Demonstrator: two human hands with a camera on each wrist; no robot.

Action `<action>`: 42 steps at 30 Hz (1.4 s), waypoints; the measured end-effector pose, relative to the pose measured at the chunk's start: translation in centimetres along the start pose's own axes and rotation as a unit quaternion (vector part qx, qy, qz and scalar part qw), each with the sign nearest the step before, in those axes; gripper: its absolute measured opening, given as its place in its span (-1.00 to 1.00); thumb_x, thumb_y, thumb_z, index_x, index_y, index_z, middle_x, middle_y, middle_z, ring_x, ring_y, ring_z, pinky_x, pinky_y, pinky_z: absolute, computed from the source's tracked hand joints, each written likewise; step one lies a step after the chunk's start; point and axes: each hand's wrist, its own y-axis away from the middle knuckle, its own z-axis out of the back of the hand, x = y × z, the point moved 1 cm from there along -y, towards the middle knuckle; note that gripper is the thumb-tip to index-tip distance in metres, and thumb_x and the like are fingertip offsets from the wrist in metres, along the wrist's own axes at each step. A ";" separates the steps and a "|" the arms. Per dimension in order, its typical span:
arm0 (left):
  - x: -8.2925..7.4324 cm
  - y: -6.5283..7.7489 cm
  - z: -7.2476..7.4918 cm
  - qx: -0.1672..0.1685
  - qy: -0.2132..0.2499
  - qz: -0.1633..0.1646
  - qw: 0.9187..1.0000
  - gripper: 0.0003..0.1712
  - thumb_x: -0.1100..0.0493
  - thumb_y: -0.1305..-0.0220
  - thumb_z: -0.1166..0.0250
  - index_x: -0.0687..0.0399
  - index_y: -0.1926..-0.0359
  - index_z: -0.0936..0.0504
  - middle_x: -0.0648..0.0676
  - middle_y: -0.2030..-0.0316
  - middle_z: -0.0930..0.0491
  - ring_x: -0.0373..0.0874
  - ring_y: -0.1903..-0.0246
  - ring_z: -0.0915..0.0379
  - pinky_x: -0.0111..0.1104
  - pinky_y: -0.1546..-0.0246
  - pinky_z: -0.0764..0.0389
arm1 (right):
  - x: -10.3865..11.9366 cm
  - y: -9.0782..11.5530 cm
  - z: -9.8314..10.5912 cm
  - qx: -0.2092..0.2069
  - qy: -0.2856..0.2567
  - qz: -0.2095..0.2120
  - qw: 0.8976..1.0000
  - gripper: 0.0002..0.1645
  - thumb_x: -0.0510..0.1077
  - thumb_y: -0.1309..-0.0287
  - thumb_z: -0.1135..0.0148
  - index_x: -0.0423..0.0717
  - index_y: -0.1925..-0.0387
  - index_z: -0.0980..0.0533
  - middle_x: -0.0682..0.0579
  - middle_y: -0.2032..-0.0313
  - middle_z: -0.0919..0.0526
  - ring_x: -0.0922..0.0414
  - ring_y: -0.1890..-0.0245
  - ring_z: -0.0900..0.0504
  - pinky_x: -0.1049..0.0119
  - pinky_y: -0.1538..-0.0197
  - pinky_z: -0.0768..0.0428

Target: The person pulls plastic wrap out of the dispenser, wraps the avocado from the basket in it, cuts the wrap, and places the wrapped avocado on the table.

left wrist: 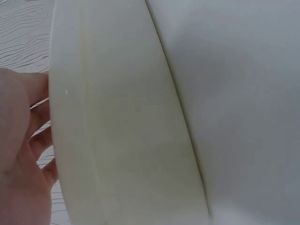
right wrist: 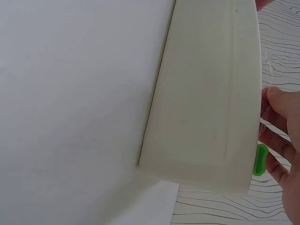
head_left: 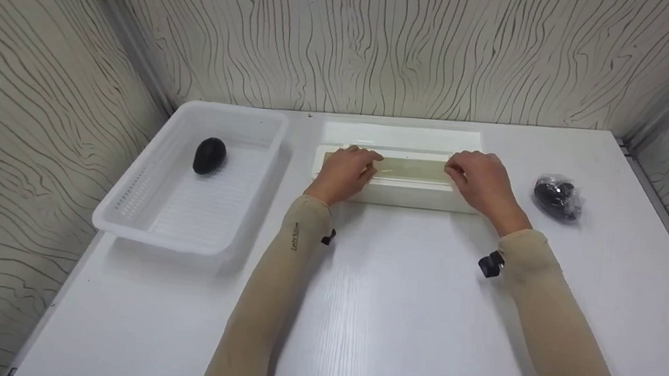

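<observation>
The right hand [head_left: 483, 178], fingers curled, pinches clear film [right wrist: 266, 114] at the white box [head_left: 410, 196]. The left hand [head_left: 345, 172], fingers half-bent, meets the box; its hold cannot be told.

Room before box [head_left: 410, 197], basket [head_left: 191, 208] left, wall [head_left: 385, 45] behind

We read "Let's Slim" in dark lettering on the left sleeve [head_left: 269, 292], right of the white basket [head_left: 198, 205].

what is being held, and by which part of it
The right hand pinches clear film, seemingly near its right end, at the white box. Whether the left hand grips anything cannot be told.
</observation>
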 end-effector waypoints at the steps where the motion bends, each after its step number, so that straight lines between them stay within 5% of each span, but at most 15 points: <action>1: 0.0 -0.1 0.1 -0.006 0.001 0.004 1.000 -0.69 0.04 -0.58 -0.16 -0.10 -0.22 -0.65 -0.08 0.00 -0.73 -0.14 -0.11 -0.58 -0.15 -0.36 -0.48 | 0.0 0.0 0.0 -0.001 0.001 0.001 1.000 -0.88 -0.21 -0.40 -0.29 -0.19 0.21 -0.68 -0.11 0.35 -0.74 -0.09 0.33 -0.63 -0.10 0.06 -0.52; 7: 1.1 0.0 0.6 -0.048 -0.021 0.009 0.999 -0.86 0.15 -0.51 -0.26 0.03 0.12 -0.75 -0.03 0.20 -0.74 -0.12 0.17 -0.62 -0.24 -0.06 -0.62 | -0.1 0.2 -0.2 -0.007 0.008 0.005 1.000 -0.89 -0.21 -0.40 -0.29 -0.19 0.20 -0.67 -0.12 0.32 -0.75 -0.11 0.29 -0.67 -0.14 -0.01 -0.54; 13: 2.0 0.5 0.8 -0.056 -0.027 0.018 0.998 -0.85 0.11 -0.55 -0.20 0.03 0.02 -0.64 0.00 0.15 -0.76 -0.10 0.18 -0.67 -0.22 0.00 -0.65 | -0.3 0.2 -0.3 -0.015 0.004 0.012 1.000 -0.89 -0.22 -0.42 -0.27 -0.19 0.19 -0.66 -0.13 0.29 -0.75 -0.13 0.26 -0.69 -0.16 -0.02 -0.54; 19: 1.2 0.2 0.5 -0.035 0.002 0.033 0.999 -0.64 -0.03 -0.45 -0.33 -0.10 -0.19 -0.67 -0.05 0.03 -0.74 -0.15 0.07 -0.68 -0.25 -0.04 -0.66 | -0.4 0.0 -0.4 -0.024 0.003 0.018 1.000 -0.90 -0.22 -0.41 -0.28 -0.19 0.21 -0.66 -0.13 0.30 -0.76 -0.13 0.25 -0.69 -0.14 -0.01 -0.54; 27: 0.4 -0.7 0.1 -0.075 -0.072 0.022 0.994 -0.87 0.15 -0.47 -0.31 -0.02 0.14 -0.79 -0.06 0.24 -0.78 -0.19 0.29 -0.66 -0.34 0.14 -0.69 | -0.6 0.1 -0.4 -0.032 0.007 0.026 0.999 -0.89 -0.21 -0.41 -0.28 -0.19 0.21 -0.66 -0.13 0.33 -0.75 -0.12 0.29 -0.68 -0.14 0.00 -0.54; 36: 1.1 -0.2 0.0 -0.099 -0.049 -0.016 0.994 -0.86 0.14 -0.49 -0.25 0.02 0.16 -0.73 -0.04 0.21 -0.80 -0.15 0.22 -0.72 -0.31 0.06 -0.70 | -0.7 0.1 -0.4 -0.026 -0.004 0.018 0.999 -0.89 -0.21 -0.41 -0.28 -0.18 0.20 -0.66 -0.13 0.29 -0.76 -0.13 0.26 -0.69 -0.15 -0.06 -0.53; 42: 1.9 -0.3 -0.2 -0.025 0.044 0.014 0.999 -0.82 0.10 -0.57 -0.18 -0.02 -0.03 -0.66 -0.04 0.10 -0.75 -0.19 0.13 -0.65 -0.30 -0.05 -0.65 | -0.7 0.2 -0.4 -0.025 -0.010 0.020 0.999 -0.91 -0.23 -0.40 -0.28 -0.18 0.22 -0.66 -0.13 0.32 -0.76 -0.11 0.30 -0.68 -0.14 -0.01 -0.54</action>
